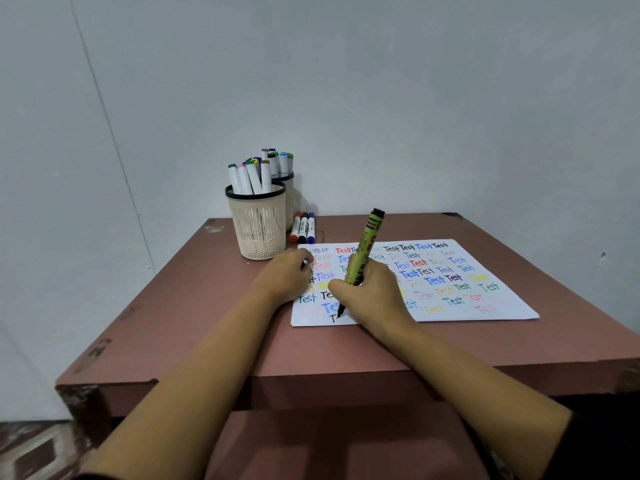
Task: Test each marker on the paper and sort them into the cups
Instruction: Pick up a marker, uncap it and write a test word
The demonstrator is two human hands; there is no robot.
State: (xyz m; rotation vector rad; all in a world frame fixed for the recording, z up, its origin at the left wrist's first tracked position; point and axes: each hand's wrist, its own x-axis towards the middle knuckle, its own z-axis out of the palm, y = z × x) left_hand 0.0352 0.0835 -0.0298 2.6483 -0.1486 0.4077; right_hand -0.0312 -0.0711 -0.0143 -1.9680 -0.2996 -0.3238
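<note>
A green marker point(363, 252) was gripped in the right hand point(372, 292), its black tip touching the paper point(450, 282) at the sheet's 7 o'clock corner. The left hand point(289, 277) was curled shut on the paper's 9 o'clock edge; what it pinched could not be told. Two cups point(258, 225) of markers stood at 11 o'clock, three markers point(303, 227) lying beside them on the table point(346, 351).

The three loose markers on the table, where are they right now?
In the head view, the three loose markers lie side by side on the table, just right of the front cup and behind the paper's far left corner.
</note>
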